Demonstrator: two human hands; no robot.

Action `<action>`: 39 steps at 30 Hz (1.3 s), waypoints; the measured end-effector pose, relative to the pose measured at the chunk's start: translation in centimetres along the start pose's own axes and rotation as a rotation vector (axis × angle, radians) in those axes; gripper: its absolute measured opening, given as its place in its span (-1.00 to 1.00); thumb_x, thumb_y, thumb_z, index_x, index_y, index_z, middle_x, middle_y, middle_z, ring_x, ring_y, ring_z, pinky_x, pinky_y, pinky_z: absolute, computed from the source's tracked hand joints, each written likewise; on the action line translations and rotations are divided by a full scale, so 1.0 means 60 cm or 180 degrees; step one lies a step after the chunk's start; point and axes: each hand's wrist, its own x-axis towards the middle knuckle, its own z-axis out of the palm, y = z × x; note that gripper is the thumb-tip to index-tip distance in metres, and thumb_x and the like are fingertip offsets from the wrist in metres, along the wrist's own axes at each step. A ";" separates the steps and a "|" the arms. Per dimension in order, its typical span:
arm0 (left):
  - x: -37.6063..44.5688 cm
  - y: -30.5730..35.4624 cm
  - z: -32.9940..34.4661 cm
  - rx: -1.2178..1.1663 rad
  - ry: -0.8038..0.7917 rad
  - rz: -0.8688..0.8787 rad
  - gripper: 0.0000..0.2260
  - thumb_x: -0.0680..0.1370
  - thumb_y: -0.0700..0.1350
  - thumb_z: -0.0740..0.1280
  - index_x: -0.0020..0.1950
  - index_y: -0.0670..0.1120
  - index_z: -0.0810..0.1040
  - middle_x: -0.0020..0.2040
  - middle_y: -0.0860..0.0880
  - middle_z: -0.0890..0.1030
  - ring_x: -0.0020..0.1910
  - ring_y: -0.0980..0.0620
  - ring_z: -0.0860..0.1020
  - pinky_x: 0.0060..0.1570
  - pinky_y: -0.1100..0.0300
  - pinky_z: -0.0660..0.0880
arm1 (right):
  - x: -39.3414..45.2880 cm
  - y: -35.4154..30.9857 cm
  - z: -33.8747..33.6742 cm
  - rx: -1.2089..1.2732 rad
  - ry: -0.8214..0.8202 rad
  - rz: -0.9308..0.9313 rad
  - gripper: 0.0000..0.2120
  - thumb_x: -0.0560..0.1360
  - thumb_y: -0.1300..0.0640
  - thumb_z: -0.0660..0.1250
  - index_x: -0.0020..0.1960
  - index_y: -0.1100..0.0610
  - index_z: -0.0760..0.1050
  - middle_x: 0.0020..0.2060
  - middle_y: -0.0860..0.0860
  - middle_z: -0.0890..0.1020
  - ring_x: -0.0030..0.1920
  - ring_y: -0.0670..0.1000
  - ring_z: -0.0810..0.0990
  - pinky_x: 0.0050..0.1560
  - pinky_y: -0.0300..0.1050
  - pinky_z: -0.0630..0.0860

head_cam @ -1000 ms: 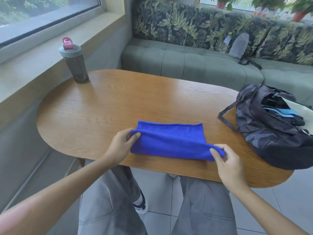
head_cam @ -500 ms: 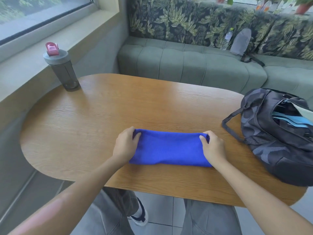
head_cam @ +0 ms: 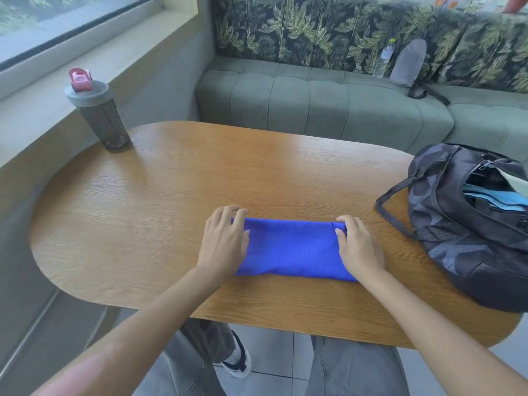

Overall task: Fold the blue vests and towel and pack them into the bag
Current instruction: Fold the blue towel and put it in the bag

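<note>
Blue towel [head_cam: 291, 248] lies flat on the tabletop [head_cam: 171, 195], folded into a long band, just left of the bag [head_cam: 463, 232]. Left hand [head_cam: 225, 238] is at the towel's left end, fingers spread and fairly straight, pressing down w/ fingertips reaching over the far corner, so its grip is apart, nothing pinched. Right hand [head_cam: 358, 247] is at the right end, fingers curled over the far right corner w/ thumb on top; looks like a light pinch on the cloth, tho the frame doesn't make that fully certain. Step in hand, I'd say: flatten this fold, then halve it end to end. To do it well: smooth from the middle outward, line up the edges before creasing, keep one end pinned while the other comes over. Now the bag, right of the towel: zip open, mouth facing up-left, light blue fabric inside, prob. the vests. Strap loops out toward the towel. Room left inside can't be judged from here.
</note>
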 end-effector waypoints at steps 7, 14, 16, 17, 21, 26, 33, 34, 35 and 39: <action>-0.031 0.025 0.026 0.0189 -0.0889 0.0475 -0.38 0.61 0.21 0.09 0.59 -0.09 0.32 0.60 -0.13 0.29 0.58 -0.20 0.24 0.44 -0.12 0.34 | -0.014 -0.076 0.011 0.0057 -0.0150 -0.1454 -0.53 0.65 -0.07 0.20 0.49 0.12 0.42 0.48 0.04 0.43 0.51 0.06 0.33 0.49 0.09 0.32; -0.056 0.005 0.029 0.0322 -0.1191 0.0714 -0.28 0.62 0.40 -0.13 0.69 0.05 -0.01 0.69 -0.02 -0.04 0.66 -0.16 -0.08 0.57 -0.08 0.03 | -0.035 -0.079 0.048 -0.0615 -0.1180 -0.2003 -0.32 0.61 -0.39 -0.08 0.65 -0.18 -0.15 0.63 -0.14 -0.22 0.61 0.02 -0.32 0.59 0.04 -0.30; -0.051 -0.006 0.027 0.0356 -0.1279 0.0851 -0.27 0.61 0.42 -0.17 0.68 0.08 -0.12 0.68 0.01 -0.13 0.65 -0.12 -0.18 0.60 -0.06 -0.06 | -0.032 -0.061 0.037 -0.0648 -0.1282 -0.1907 -0.31 0.60 -0.42 -0.09 0.63 -0.23 -0.23 0.61 -0.17 -0.29 0.60 0.02 -0.37 0.59 0.07 -0.31; -0.047 -0.012 0.027 0.0370 -0.1328 0.0935 -0.28 0.61 0.42 -0.16 0.68 0.08 -0.14 0.68 0.01 -0.15 0.65 -0.11 -0.20 0.60 -0.06 -0.08 | -0.032 -0.050 0.031 -0.0678 -0.1336 -0.1860 -0.31 0.60 -0.42 -0.11 0.62 -0.23 -0.26 0.60 -0.19 -0.32 0.59 0.01 -0.39 0.59 0.07 -0.29; -0.012 -0.041 0.024 0.0566 -0.1404 0.1407 -0.30 0.63 0.43 -0.14 0.67 0.13 -0.18 0.67 0.02 -0.20 0.65 -0.08 -0.24 0.57 0.00 -0.21 | -0.047 -0.012 0.000 -0.0750 -0.1477 -0.1706 -0.31 0.62 -0.42 -0.15 0.63 -0.20 -0.28 0.60 -0.19 -0.33 0.60 -0.06 -0.36 0.62 0.07 -0.16; 0.062 -0.065 0.006 0.1112 -0.1106 0.1623 -0.26 0.59 0.46 -0.18 0.68 0.12 -0.11 0.68 -0.09 -0.12 0.65 -0.16 -0.14 0.57 -0.07 -0.12 | -0.093 0.002 -0.025 -0.0940 -0.1225 -0.1699 -0.28 0.64 -0.40 -0.15 0.66 -0.03 0.05 0.64 -0.03 0.06 0.57 0.04 0.14 0.54 0.05 0.17; 0.073 0.010 -0.029 0.1039 -0.0676 0.1417 -0.43 0.59 0.11 0.38 0.54 -0.08 0.39 0.61 -0.20 0.24 0.60 -0.24 0.18 0.49 -0.13 0.27 | -0.164 -0.003 -0.029 -0.0772 -0.0522 -0.1924 -0.33 0.64 -0.33 0.03 0.40 0.17 0.51 0.38 0.03 0.46 0.39 0.06 0.41 0.34 -0.05 0.38; 0.057 0.022 -0.029 0.0750 -0.0549 0.1543 -0.53 0.58 0.04 0.41 0.45 -0.10 0.49 0.54 -0.19 0.37 0.55 -0.24 0.29 0.44 -0.12 0.35 | -0.173 -0.001 -0.026 -0.0771 -0.0567 -0.1967 -0.32 0.64 -0.33 0.05 0.44 0.19 0.47 0.46 0.05 0.41 0.48 0.07 0.35 0.41 -0.04 0.30; 0.034 0.032 -0.027 0.0439 -0.0458 0.1682 -0.60 0.57 -0.03 0.42 0.39 -0.11 0.54 0.47 -0.17 0.45 0.50 -0.23 0.37 0.39 -0.12 0.40 | -0.184 0.001 -0.022 -0.0737 -0.0653 -0.1997 -0.28 0.64 -0.34 0.04 0.49 0.21 0.41 0.54 0.06 0.33 0.55 0.06 0.27 0.45 -0.04 0.22; -0.064 0.054 -0.038 -0.0208 -0.0753 0.2124 -0.60 0.59 -0.08 0.26 0.43 -0.12 0.50 0.43 -0.10 0.51 0.45 -0.13 0.41 0.39 -0.05 0.39 | -0.214 0.005 -0.008 -0.0604 -0.0846 -0.1936 -0.16 0.61 -0.42 0.00 0.62 0.21 0.17 0.63 0.07 0.10 0.62 0.03 0.06 0.53 -0.04 0.07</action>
